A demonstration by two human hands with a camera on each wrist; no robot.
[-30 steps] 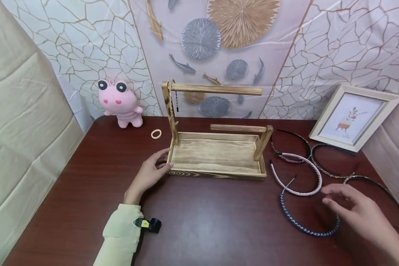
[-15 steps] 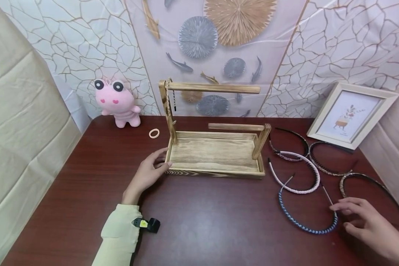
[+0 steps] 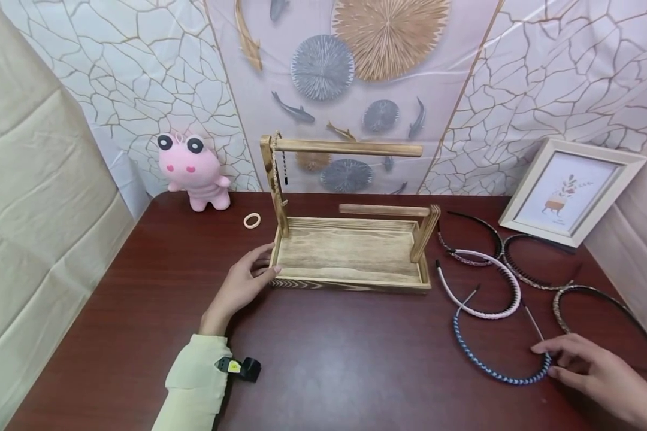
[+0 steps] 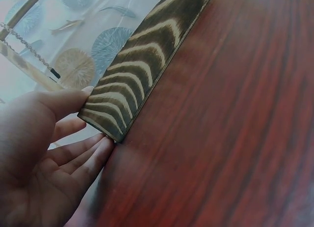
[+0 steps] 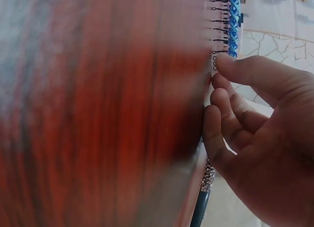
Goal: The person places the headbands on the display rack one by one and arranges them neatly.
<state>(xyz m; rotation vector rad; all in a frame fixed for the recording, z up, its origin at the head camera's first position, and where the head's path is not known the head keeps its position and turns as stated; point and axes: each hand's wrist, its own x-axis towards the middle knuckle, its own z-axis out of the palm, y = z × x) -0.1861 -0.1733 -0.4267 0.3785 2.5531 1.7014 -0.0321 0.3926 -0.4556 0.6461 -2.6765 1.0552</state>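
Note:
A wooden jewelry stand (image 3: 350, 286), with a shallow tray base and two horizontal bars, sits mid-table. My left hand (image 3: 242, 281) holds its left end, thumb at the front rim and fingers along the outer side; the left wrist view shows the striped wood wall (image 4: 130, 84) beside the thumb. A beaded headband (image 3: 275, 161) hangs on the upper bar's left end. At the right, my right hand (image 3: 595, 371) pinches the right side of a blue braided headband (image 3: 496, 376) lying on the table. In the right wrist view, its blue braid (image 5: 233, 30) and comb teeth run up from the thumb.
Beyond the blue headband lie a white headband (image 3: 487, 314) and several dark beaded ones, including a beaded headband (image 3: 558, 305) beside my right hand. A picture frame (image 3: 509, 206) stands back right. A pink plush toy (image 3: 196, 173) and a small ring (image 3: 252, 221) are at the back left.
My right hand has moved from over the white headband down and right to the blue headband's right side, where thumb and finger have closed on it. The left hand keeps its place.

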